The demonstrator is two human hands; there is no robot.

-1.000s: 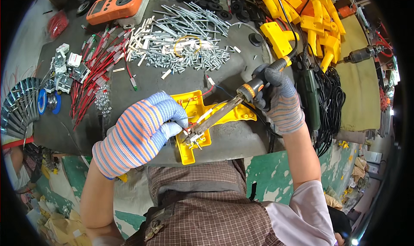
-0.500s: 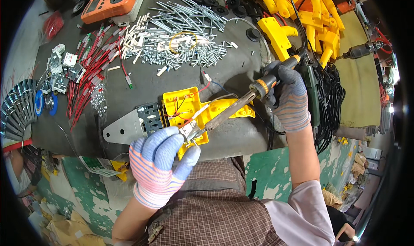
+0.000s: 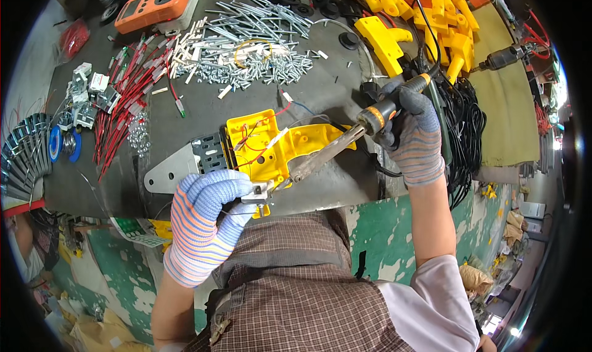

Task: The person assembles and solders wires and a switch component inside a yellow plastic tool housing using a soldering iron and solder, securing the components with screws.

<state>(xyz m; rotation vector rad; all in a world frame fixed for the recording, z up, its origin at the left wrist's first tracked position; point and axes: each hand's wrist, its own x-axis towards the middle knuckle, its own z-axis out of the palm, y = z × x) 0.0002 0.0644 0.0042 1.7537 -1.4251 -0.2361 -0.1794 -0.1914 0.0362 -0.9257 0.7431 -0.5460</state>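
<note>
My right hand [image 3: 416,133], in a striped glove with dark fingertips, is wrapped round the handle of a soldering iron [image 3: 377,116]. The iron's long, dull metal tip slants down to the left and ends near the edge of an open yellow plastic housing [image 3: 253,132]. My gloved left hand [image 3: 206,219] pinches a small white-and-metal switch-like part [image 3: 258,193] just in front of that housing. Red and blue wires run inside the housing. A perforated metal piece with a tapered grey plate [image 3: 171,172] sticks out of its left side, partly behind my left fingers.
Metal screws and bolts [image 3: 265,31] lie heaped at the back. To the left are red wires [image 3: 126,99], white-grey switch boxes [image 3: 86,93] and a blue solder spool [image 3: 63,143]. Yellow housings [image 3: 431,12], a drill [image 3: 502,60] and black cables [image 3: 462,136] are at right.
My left hand has moved left and slightly down with the small part, away from the iron's tip. The tip now stands apart from it. The view has shifted slightly.
</note>
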